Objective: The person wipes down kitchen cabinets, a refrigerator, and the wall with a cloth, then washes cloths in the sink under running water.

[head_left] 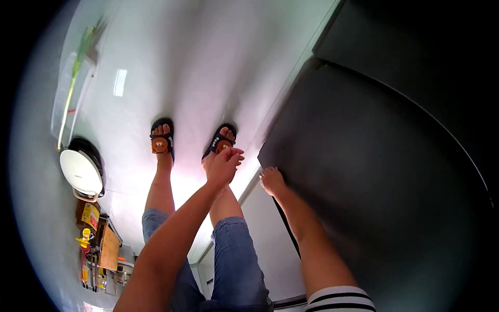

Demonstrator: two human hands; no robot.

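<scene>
My left hand (226,165) is held out over my right foot, its fingers slightly bent and apart, with nothing visible in it. Beside it, my right hand (272,180) has its fingers wrapped round the near left corner of a large dark door or panel (364,171). Below that hand is a pale surface (262,221) bordering the dark panel. The fingertips at the panel's edge are partly hidden.
My feet stand in dark sandals (160,143) on the glossy pale floor (130,114). At the left are a clear bin (83,88) with a long green stalk, a round white appliance (80,172), a wooden board (109,248) and several kitchen items.
</scene>
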